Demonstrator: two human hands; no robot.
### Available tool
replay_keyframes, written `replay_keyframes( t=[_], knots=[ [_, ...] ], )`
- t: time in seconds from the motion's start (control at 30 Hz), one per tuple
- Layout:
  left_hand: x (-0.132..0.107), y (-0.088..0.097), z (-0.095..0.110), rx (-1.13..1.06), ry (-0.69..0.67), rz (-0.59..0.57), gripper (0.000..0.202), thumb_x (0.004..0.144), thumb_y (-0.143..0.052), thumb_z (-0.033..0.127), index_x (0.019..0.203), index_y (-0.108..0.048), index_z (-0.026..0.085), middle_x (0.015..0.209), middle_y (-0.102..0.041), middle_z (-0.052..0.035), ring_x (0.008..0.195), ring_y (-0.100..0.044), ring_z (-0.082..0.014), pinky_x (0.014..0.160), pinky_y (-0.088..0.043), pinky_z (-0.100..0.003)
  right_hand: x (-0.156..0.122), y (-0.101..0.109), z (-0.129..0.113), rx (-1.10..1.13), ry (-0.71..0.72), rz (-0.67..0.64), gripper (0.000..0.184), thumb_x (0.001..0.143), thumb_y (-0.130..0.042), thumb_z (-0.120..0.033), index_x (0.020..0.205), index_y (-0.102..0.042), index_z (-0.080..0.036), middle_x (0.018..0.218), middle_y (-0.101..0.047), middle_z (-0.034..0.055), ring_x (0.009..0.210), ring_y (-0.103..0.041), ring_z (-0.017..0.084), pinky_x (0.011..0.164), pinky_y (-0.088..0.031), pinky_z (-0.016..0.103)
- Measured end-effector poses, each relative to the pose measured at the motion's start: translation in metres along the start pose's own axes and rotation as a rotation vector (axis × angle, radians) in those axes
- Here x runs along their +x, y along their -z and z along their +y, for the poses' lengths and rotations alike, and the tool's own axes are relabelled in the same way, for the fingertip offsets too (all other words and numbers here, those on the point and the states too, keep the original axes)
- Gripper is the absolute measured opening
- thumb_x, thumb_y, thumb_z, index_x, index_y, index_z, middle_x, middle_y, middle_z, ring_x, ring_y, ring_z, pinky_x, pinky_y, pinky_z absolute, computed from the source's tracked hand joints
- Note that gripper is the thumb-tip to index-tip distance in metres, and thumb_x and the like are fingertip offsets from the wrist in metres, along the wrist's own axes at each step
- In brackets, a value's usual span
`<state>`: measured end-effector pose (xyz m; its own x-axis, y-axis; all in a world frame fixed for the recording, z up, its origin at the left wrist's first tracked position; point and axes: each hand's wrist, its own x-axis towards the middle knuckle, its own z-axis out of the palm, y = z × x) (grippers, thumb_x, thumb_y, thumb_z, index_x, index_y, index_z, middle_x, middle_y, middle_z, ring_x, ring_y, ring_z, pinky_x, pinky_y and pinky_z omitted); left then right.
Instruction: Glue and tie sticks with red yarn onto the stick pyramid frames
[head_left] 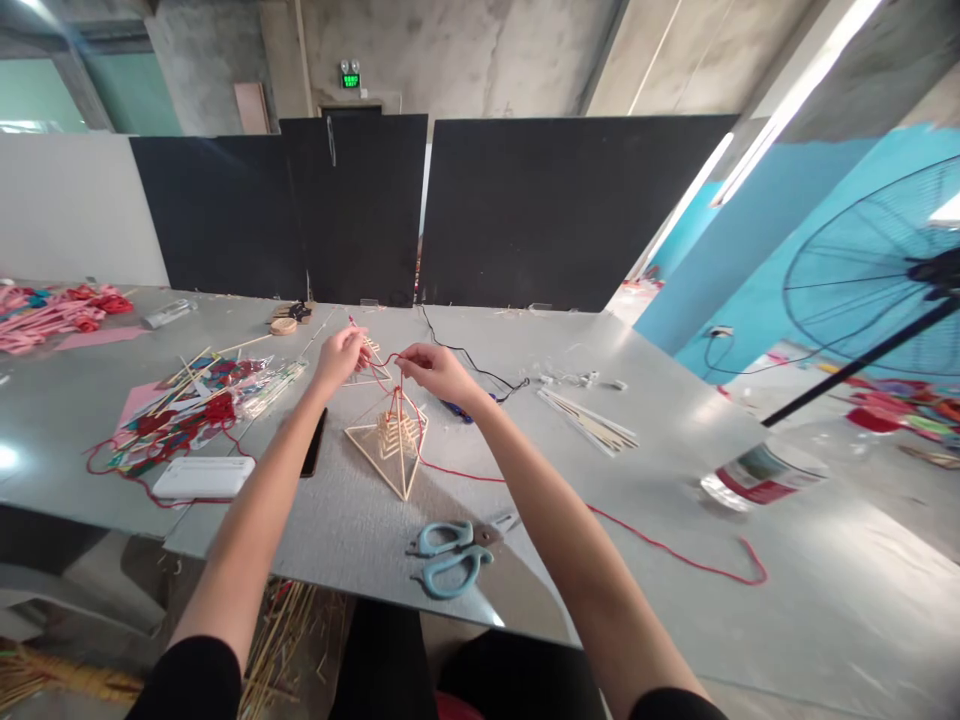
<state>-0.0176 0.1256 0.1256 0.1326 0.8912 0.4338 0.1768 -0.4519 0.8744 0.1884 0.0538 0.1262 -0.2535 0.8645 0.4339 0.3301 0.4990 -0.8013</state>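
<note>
Head view — two hands (433, 369) pinching red cord (465, 474), one scissors (485, 536)

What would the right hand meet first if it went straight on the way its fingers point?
Beyond the red string it pinches, the right hand would probably meet the left hand; depth is unclear in this single view, so it might pass slightly before or behind it.

You are in a craft workshop: raw concrete wall (480, 50), a lit green exit sign (350, 80), a large fan (937, 270), and your long grey worktable (660, 470) strewn with scissors (484, 537), bundled thin sticks (596, 425), red cord (675, 553) and heaped pink strips (52, 320), with stick offcuts (281, 640) littering the floor below
</note>
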Motion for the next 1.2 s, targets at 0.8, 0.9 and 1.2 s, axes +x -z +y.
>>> replay_keyframes(
  t=[0.8,0.9,1.2],
  knots=[
    [-0.081,-0.019,-0.046,0.614,-0.607,0.642,0.016,0.093,-0.054,0.017,0.106,-0.06,0.022,0.117,-0.064,-0.012,0.116,-0.057,-0.0291,0.104,-0.037,-0.05,-0.009,-0.015,0.011,0.408,-0.069,0.1,0.035,0.085,-0.071,-0.053,0.083,-0.063,-0.02,0.079,-0.07,0.004,0.06,-0.052,0.01,0.05,-0.036,0.025],
    [-0.087,-0.019,-0.037,0.577,-0.917,0.501,0.016,0.09,-0.052,0.012,0.1,-0.058,0.023,0.095,-0.066,-0.0059,0.093,-0.061,-0.023,0.09,-0.044,-0.042,-0.01,-0.017,0.012,0.392,-0.037,0.109,0.033,0.087,-0.071,-0.052,0.083,-0.063,-0.02,0.079,-0.07,0.0042,0.059,-0.052,0.01,0.05,-0.038,0.025],
    [-0.089,-0.018,-0.049,0.656,-1.003,0.134,0.021,0.084,-0.047,0.007,0.072,-0.059,0.021,0.072,-0.065,-0.0031,0.066,-0.058,-0.0175,0.066,-0.047,-0.033,-0.017,-0.019,0.006,0.353,0.027,0.108,0.038,0.085,-0.073,-0.057,0.082,-0.062,-0.02,0.076,-0.069,0.0034,0.059,-0.051,0.009,0.05,-0.039,0.025]
  ],
)
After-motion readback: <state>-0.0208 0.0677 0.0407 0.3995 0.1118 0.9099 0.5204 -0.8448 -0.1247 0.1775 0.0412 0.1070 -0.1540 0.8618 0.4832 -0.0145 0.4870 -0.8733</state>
